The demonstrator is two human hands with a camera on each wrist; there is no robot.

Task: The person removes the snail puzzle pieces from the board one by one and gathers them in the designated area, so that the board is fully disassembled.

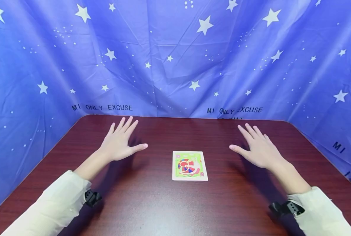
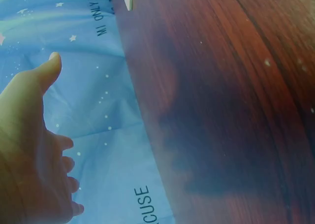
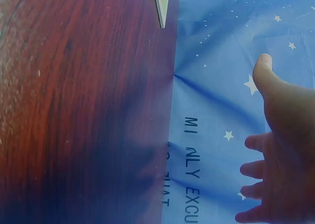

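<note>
A square puzzle board (image 1: 175, 165) with a pale border lies flat near the middle of the table. Its picture is a red, blue and white snail-like figure on bright green. To its left, my left hand (image 1: 117, 142) is held above the table, fingers straight and thumb spread toward the board. My right hand (image 1: 259, 149) mirrors it on the right, palm down with fingers extended. Neither hand touches the board. In the left wrist view the left hand (image 2: 34, 135) shows its thumb raised; the right wrist view shows the right hand (image 3: 285, 135) likewise. Slivers of the board's edge appear atop both wrist views.
The dark red-brown wooden table (image 1: 151, 203) has rounded far corners. A blue curtain (image 1: 175, 65) with white stars and black lettering hangs behind and at both sides. Black wrist straps (image 1: 92, 197) sit at the cream sleeves (image 1: 54, 203).
</note>
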